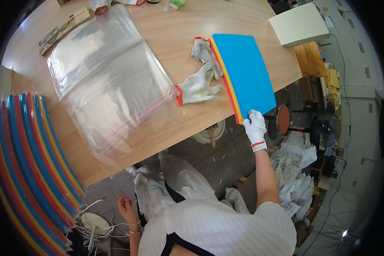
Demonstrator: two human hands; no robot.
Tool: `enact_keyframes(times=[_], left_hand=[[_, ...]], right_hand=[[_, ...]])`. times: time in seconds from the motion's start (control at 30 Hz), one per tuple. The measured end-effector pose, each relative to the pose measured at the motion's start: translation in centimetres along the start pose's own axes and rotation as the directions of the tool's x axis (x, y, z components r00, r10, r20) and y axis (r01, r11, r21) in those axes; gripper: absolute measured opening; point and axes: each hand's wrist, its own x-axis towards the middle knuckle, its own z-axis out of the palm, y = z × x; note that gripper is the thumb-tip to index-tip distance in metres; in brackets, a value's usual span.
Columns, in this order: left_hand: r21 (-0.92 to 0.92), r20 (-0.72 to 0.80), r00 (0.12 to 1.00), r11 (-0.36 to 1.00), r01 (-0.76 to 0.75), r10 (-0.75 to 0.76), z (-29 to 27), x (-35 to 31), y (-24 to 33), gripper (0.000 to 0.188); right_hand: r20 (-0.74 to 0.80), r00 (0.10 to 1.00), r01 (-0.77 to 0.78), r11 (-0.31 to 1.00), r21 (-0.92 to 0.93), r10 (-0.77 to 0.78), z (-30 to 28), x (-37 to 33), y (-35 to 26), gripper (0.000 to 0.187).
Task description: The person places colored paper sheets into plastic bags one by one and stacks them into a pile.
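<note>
At the left edge of the frame stands a row of colored sheets (25, 170) in red, blue and yellow; I cannot count them. Low in the frame, the bare left hand (126, 208) hangs below the table (175, 38), fingers loosely open, holding nothing. On the table lies one pile of clear plastic bags (106, 81). To the right of it lie two white gloves (202, 70). Further right, the gloved right hand (255, 126) pinches the near corner of one stack of sheets (245, 72), blue on top, yellow and red under it.
</note>
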Motion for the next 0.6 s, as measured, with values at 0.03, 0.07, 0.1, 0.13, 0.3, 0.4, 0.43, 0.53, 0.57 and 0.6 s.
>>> enact_keyframes(times=[0.03,0.07,0.1,0.13,0.3,0.4,0.43,0.53,0.57,0.6], left_hand=[[0.002,0.004,1.000,1.000,0.000,0.000,-0.1,0.0,0.0,0.012],[0.004,0.009,1.000,1.000,0.001,-0.001,-0.2,0.0,-0.1,0.012],[0.006,0.014,1.000,1.000,0.001,-0.001,-0.3,-0.1,-0.1,0.012],[0.015,0.013,1.000,1.000,0.006,-0.007,-0.3,-0.1,-0.1,0.012],[0.036,-0.007,1.000,0.999,0.025,-0.025,-0.6,-0.3,-0.4,0.011],[0.039,0.003,0.999,0.998,0.045,-0.045,-0.9,-0.4,-0.7,0.010],[0.048,0.001,0.999,0.998,0.052,-0.052,-1.0,-0.4,-0.8,0.010],[0.058,-0.001,0.998,0.996,0.068,-0.068,-1.1,-0.6,-0.8,0.010],[0.052,-0.002,0.998,0.996,0.070,-0.070,-1.1,-0.6,-0.8,0.009],[0.045,-0.003,0.997,0.996,0.073,-0.073,-1.1,-0.6,-0.8,0.009]], right_hand=[[0.002,1.000,-0.002,1.000,0.004,0.002,0.1,0.0,0.1,0.025],[0.004,1.000,-0.005,1.000,0.007,0.005,0.2,-0.1,0.3,0.025],[0.006,1.000,-0.007,1.000,0.010,0.007,0.3,-0.1,0.4,0.025],[0.006,1.000,-0.011,1.000,0.018,0.011,0.3,-0.1,0.5,0.025],[0.008,0.999,-0.032,0.998,0.054,0.032,0.5,-0.1,0.7,0.026],[0.016,1.000,-0.022,1.000,0.006,0.022,0.0,0.0,0.0,0.026],[0.019,1.000,-0.005,1.000,-0.017,0.006,-0.2,0.1,-0.2,0.026],[0.039,0.999,0.028,0.998,-0.052,-0.026,-0.5,0.2,-0.2,0.027],[0.053,0.998,0.029,0.999,-0.040,-0.027,-0.6,0.3,-0.1,0.027],[0.066,0.997,0.030,0.999,-0.028,-0.028,-0.7,0.4,0.1,0.027]])
